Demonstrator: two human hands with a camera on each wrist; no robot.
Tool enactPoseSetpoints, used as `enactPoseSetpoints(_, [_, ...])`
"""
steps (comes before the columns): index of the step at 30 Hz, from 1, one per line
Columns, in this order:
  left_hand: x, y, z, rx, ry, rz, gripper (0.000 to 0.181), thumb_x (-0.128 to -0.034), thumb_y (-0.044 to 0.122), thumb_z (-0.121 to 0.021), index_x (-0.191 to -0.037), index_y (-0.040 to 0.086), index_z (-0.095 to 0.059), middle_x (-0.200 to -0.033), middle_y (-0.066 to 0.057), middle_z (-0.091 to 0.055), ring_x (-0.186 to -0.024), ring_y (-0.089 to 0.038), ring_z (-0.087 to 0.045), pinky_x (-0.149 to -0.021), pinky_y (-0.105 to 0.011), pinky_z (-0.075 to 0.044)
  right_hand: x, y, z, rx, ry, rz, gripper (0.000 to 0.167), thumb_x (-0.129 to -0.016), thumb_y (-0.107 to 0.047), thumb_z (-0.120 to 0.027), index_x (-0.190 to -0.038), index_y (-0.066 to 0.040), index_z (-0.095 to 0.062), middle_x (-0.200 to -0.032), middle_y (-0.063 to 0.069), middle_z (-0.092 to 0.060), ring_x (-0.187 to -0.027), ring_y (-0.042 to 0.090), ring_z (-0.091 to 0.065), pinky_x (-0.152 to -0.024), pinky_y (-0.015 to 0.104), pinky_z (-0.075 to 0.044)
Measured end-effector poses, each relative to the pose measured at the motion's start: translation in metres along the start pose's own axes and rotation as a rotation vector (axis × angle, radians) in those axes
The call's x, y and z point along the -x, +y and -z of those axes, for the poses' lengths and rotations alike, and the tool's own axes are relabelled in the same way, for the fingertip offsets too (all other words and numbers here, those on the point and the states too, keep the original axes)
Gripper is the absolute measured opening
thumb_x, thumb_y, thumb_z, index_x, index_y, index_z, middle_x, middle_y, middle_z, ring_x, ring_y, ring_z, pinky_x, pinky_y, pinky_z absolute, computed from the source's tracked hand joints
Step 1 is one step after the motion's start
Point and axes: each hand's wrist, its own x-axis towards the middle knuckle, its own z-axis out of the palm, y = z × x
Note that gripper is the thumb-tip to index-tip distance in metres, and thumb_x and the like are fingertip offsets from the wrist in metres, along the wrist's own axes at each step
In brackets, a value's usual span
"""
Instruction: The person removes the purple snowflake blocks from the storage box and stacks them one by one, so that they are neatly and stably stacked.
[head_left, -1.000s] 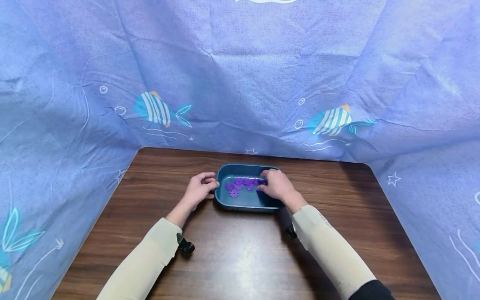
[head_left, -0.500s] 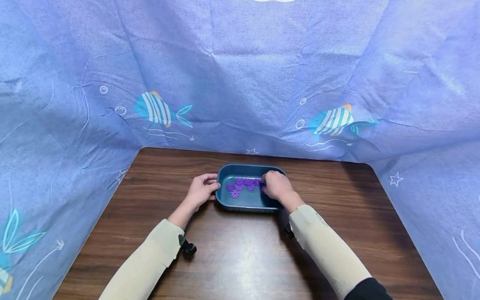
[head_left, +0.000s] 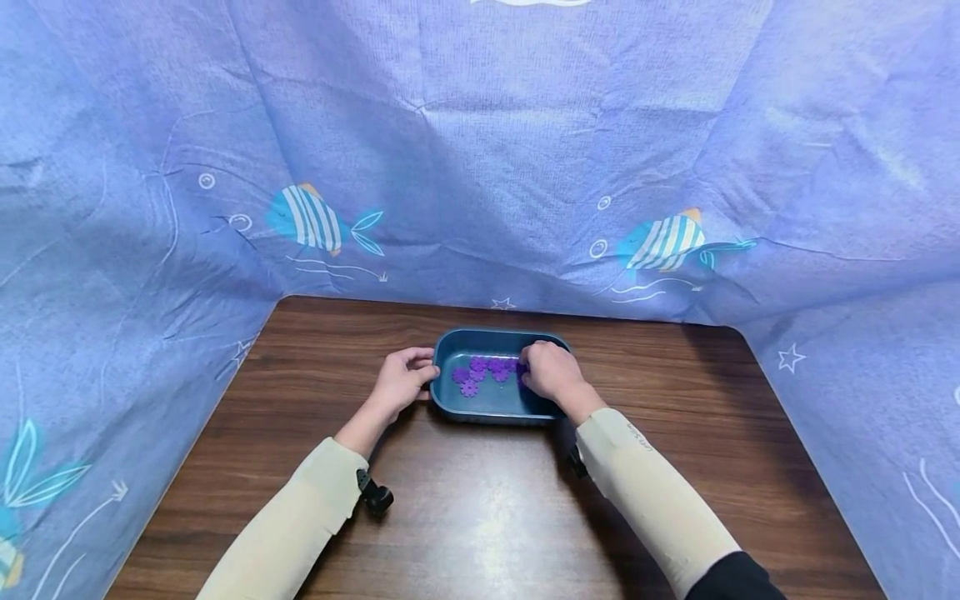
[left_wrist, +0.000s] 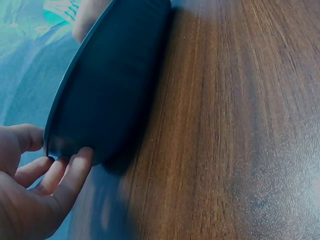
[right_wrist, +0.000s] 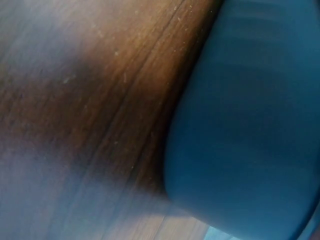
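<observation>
In the middle of the head view, a dark blue tray (head_left: 498, 406) stands on the brown tabletop (head_left: 480, 492), and several purple flower-shaped pieces (head_left: 477, 368) lie in its left and central part. The left hand (head_left: 400, 385) is partly closed and pinches the tray's left end at the rim. The right hand (head_left: 553, 371) is inside the right part of the tray, with bent fingers beside the purple pieces; whether it has hold of one, I cannot tell. In the left wrist view, at lower left, the thumb is at the rim and the fingertips (left_wrist: 86, 153) touch the outer wall. In the right wrist view, the tray's outer wall fills the right side, with the tabletop at left
</observation>
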Motion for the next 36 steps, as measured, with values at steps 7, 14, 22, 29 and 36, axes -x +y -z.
enactPoseSetpoints(7, [0.001,-0.001,-0.001,-0.012,0.013,-0.006,0.041,-0.0952,0.003,-0.067,-0.135,-0.003,-0.061,-0.125,-0.025,-0.066,-0.1,-0.024,-0.068,-0.067,-0.034,-0.066,0.0,0.0,0.002,-0.055,-0.001,-0.023,0.024,-0.089,-0.024,-0.077,-0.109,-0.011,-0.078,-0.109,0.01,-0.073,-0.104,0.028,-0.069,-0.094,0.047,-0.058])
enactPoseSetpoints(14, [0.001,0.001,-0.002,-0.006,0.02,0.002,0.039,-0.0959,0.003,-0.067,-0.134,-0.002,-0.062,-0.125,-0.024,-0.066,-0.102,-0.028,-0.069,-0.069,-0.035,-0.066,0.0,0.006,0.007,-0.135,0.037,0.031,0.027,-0.088,-0.024,-0.075,-0.11,-0.008,-0.078,-0.11,0.01,-0.072,-0.105,0.027,-0.067,-0.099,0.045,-0.055])
enactPoseSetpoints(22, [0.003,0.002,0.0,-0.023,0.015,0.016,0.039,-0.0969,0.005,-0.067,-0.135,-0.001,-0.062,-0.126,-0.024,-0.066,-0.103,-0.029,-0.069,-0.068,-0.033,-0.066,0.005,0.014,0.01,-0.264,0.115,0.142,0.032,-0.085,-0.018,-0.078,-0.114,-0.005,-0.075,-0.104,0.008,-0.069,-0.094,0.022,-0.067,-0.086,0.04,-0.06])
enactPoseSetpoints(29, [0.003,0.0,-0.001,-0.015,0.014,0.005,0.04,-0.0955,0.003,-0.067,-0.134,-0.003,-0.062,-0.126,-0.025,-0.066,-0.098,-0.025,-0.069,-0.066,-0.032,-0.065,0.013,0.023,0.022,-0.298,0.169,0.182,0.032,-0.082,-0.016,-0.078,-0.113,-0.004,-0.077,-0.103,0.007,-0.068,-0.091,0.023,-0.065,-0.08,0.038,-0.058])
enactPoseSetpoints(36, [0.002,0.001,-0.001,-0.004,0.012,0.008,0.039,-0.0958,0.003,-0.066,-0.134,-0.003,-0.062,-0.126,-0.026,-0.066,-0.096,-0.022,-0.069,-0.067,-0.033,-0.065,0.017,0.036,0.03,-0.314,0.207,0.18,0.029,-0.082,-0.014,-0.079,-0.11,-0.005,-0.078,-0.1,0.005,-0.066,-0.087,0.02,-0.061,-0.077,0.034,-0.053])
